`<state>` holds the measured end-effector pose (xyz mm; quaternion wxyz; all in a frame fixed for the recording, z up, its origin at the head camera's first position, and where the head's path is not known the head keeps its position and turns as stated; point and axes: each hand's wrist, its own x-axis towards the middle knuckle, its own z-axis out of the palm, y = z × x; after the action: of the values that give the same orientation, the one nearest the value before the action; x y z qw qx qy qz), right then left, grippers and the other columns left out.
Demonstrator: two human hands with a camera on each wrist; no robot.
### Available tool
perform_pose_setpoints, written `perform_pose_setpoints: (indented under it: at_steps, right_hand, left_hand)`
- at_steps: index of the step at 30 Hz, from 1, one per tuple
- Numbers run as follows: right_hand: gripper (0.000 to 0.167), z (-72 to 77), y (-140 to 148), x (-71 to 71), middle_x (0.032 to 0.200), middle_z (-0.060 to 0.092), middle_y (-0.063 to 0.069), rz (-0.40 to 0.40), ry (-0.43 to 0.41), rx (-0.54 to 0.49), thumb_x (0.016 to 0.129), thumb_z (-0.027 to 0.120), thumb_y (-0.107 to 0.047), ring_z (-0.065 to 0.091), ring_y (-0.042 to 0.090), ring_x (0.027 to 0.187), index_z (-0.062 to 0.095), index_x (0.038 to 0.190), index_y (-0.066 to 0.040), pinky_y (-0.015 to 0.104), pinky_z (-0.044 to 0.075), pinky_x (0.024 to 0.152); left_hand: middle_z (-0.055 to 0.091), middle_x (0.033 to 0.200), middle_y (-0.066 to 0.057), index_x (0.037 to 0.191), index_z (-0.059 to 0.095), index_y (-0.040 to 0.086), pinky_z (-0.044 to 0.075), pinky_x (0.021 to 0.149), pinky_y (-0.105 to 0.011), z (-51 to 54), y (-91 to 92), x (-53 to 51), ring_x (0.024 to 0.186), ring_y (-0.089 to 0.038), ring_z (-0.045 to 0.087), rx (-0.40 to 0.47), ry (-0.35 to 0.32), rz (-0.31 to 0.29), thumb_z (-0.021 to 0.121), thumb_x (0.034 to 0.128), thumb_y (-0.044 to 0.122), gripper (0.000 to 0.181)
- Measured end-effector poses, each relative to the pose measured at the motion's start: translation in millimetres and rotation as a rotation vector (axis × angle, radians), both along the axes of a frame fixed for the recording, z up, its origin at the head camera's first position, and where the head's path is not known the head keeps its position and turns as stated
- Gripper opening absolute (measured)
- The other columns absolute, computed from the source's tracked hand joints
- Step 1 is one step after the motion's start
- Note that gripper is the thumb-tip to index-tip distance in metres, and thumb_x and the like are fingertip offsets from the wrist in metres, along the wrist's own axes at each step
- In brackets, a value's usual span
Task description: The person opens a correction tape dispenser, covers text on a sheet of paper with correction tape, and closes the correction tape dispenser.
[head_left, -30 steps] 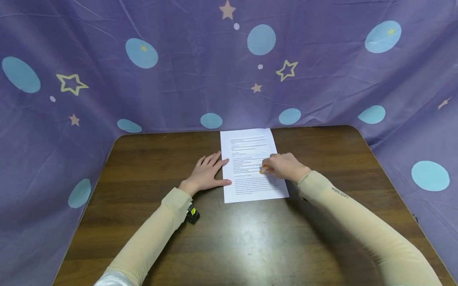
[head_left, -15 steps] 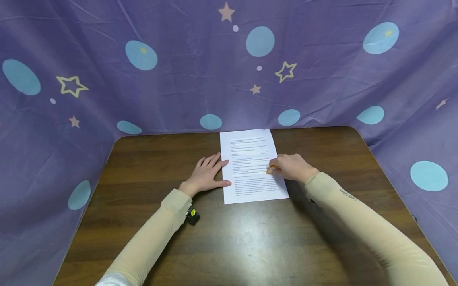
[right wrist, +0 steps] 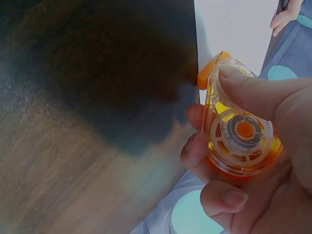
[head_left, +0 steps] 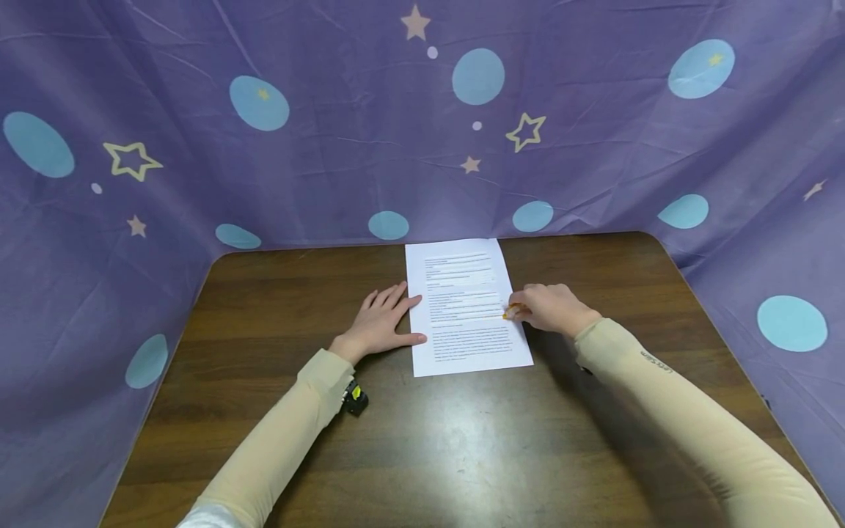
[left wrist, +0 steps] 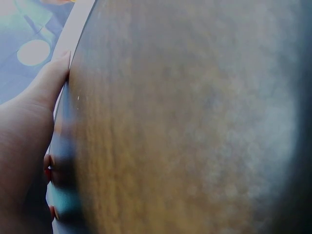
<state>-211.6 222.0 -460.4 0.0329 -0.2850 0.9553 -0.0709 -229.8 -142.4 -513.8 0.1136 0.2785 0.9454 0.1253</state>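
A printed sheet of paper (head_left: 469, 345) lies flat at the far middle of the table, with lines of black text. My left hand (head_left: 379, 323) rests with spread fingers on the sheet's left edge, the thumb and fingertips touching it. In the right wrist view, my right hand (right wrist: 273, 112) pinches a clear and orange correction tape dispenser (right wrist: 239, 131) between thumb and fingers. Its orange tip (right wrist: 209, 73) is at the sheet's right edge. From the head view, the right hand's fingers hide most of the dispenser.
The brown wooden table (head_left: 436, 440) has rounded far corners. A purple curtain (head_left: 343, 147) with stars and blue dots hangs right behind and beside it. A small black device (head_left: 355, 398) is strapped under the left wrist.
My right hand has slid to the right across the sheet with the correction tape dispenser, from mid-text to the right edge. The left hand and the paper have stayed in place.
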Motion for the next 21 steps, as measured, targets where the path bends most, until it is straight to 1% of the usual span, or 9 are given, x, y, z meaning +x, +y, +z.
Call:
perform_pose_setpoints:
  at_steps: [4, 9, 11, 18, 21]
  right_hand:
    - [0.011, 0.4, 0.5, 1.3, 0.079, 0.062, -0.001, 0.0, 0.001, -0.001, 0.089, 0.083, -0.016, 0.062, 0.021, 0.068, 0.075, 0.096, -0.017, 0.041, 0.047, 0.052]
    - [0.01, -1.0, 3.0, 3.9, 0.079, 0.061, -0.002, -0.014, -0.017, 0.005, 0.09, 0.082, -0.015, 0.06, 0.019, 0.068, 0.076, 0.098, -0.018, 0.039, 0.047, 0.052]
    - [0.01, -1.9, 4.7, 4.8, 0.079, 0.061, -0.002, -0.015, -0.022, 0.005, 0.09, 0.081, -0.015, 0.059, 0.018, 0.068, 0.076, 0.098, -0.018, 0.039, 0.047, 0.053]
    - [0.013, -6.5, 10.6, 4.5, 0.08, 0.063, -0.003, -0.01, -0.018, -0.011, 0.09, 0.082, -0.015, 0.061, 0.017, 0.071, 0.077, 0.102, -0.017, 0.038, 0.047, 0.054]
    - [0.011, -6.8, 12.5, 4.4, 0.078, 0.06, -0.004, -0.01, -0.035, -0.014, 0.092, 0.08, -0.016, 0.057, 0.015, 0.069, 0.076, 0.102, -0.016, 0.036, 0.045, 0.054]
  left_hand:
    - [0.011, 0.174, -0.015, 0.166, 0.032, 0.021, 0.01, 0.124, -0.061, -4.0, -0.9, -1.4, 0.159, -0.037, 0.015, 0.008, 0.009, -0.001, 0.06, 0.0916, 0.074, 0.095]
    - [0.01, 0.175, -0.012, 0.166, 0.031, 0.023, 0.01, 0.124, -0.06, -9.9, -1.4, -2.6, 0.159, -0.035, 0.014, 0.003, 0.013, -0.001, 0.057, 0.091, 0.077, 0.096]
    - [0.01, 0.175, -0.012, 0.166, 0.031, 0.024, 0.01, 0.125, -0.06, -9.6, -1.0, -2.2, 0.159, -0.035, 0.014, 0.0, 0.008, 0.0, 0.058, 0.0909, 0.076, 0.096]
    - [0.009, 0.175, -0.013, 0.166, 0.03, 0.023, 0.01, 0.124, -0.061, -2.8, -0.6, -1.1, 0.159, -0.036, 0.014, -0.02, 0.005, -0.002, 0.059, 0.0918, 0.075, 0.096]
    - [0.007, 0.175, -0.013, 0.167, 0.027, 0.023, 0.009, 0.125, -0.061, -1.1, -1.3, -1.2, 0.159, -0.036, 0.012, -0.024, -0.006, -0.011, 0.06, 0.0908, 0.075, 0.098]
